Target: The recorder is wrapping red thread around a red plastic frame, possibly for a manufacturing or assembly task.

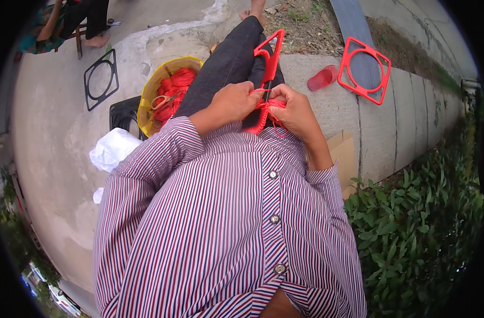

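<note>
A red plastic frame (270, 53) is propped on edge across the dark-trousered lap, its far end pointing away along the thigh, so that its near end is brought close under both hands. The left hand (232, 102) is curled into a narrow grip on the near part of the frame and the red cord (267, 108) gathered there. The right hand (295, 112) is closed around the same bundle of cord from the other side, fingers bent inward; a loose strand is seen hanging below it. The frame looks rigid and moulded, with flat bars and rounded corners, while the cord appears thin, soft and bunched.

A yellow basin (149, 95) is set on the concrete just beside the left thigh, within easy reach, and more red cord with a pair of scissors is held in it. A second red frame (365, 69), square with a round inner ring, is laid flat on the concrete ledge to the right, a red slipper (322, 78) just beside it. A black frame (101, 79) of the same shape lies further left, and a white plastic bag (113, 149) is crumpled near the left elbow.
</note>
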Motion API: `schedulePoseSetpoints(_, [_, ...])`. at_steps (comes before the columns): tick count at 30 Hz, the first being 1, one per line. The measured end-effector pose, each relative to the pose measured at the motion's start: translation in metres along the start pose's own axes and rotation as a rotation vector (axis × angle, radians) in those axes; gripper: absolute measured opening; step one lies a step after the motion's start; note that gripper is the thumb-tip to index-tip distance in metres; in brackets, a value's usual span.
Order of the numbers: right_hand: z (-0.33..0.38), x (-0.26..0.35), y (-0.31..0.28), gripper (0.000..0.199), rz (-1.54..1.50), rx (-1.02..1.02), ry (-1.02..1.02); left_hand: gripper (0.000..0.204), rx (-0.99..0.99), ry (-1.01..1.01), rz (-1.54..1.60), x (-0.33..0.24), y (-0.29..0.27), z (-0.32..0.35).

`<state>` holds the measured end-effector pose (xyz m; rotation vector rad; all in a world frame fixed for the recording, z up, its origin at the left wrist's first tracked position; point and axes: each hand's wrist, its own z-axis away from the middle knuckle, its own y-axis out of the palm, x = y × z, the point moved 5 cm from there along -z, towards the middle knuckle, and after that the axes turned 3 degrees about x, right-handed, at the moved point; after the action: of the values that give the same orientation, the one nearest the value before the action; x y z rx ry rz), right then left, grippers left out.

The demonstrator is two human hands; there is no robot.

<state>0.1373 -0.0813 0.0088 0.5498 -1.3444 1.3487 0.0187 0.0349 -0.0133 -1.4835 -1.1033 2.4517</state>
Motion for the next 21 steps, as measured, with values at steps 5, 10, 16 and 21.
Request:
schedulePoseSetpoints(5, [0.008, 0.017, -0.007, 0.027, -0.180, -0.095, -0.096, 0.028, -0.035, -0.009, 0.453, -0.013, -0.033, 0.001])
schedulePoseSetpoints(10, [0.025, 0.064, -0.007, 0.031, 0.363, -0.285, -0.593, 0.026, 0.318, -0.173, 1.298, -0.042, -0.019, 0.011])
schedulePoseSetpoints(16, [0.055, 0.072, -0.075, 0.031, -0.904, -0.367, -0.521, 0.024, 0.296, -0.314, 1.070, -0.035, -0.012, 0.009])
schedulePoseSetpoints(21, [0.115, 0.102, -0.121, 0.028, -1.162, -0.019, -0.700, 0.029, 0.344, -0.517, 1.019, -0.016, 0.016, 0.009])
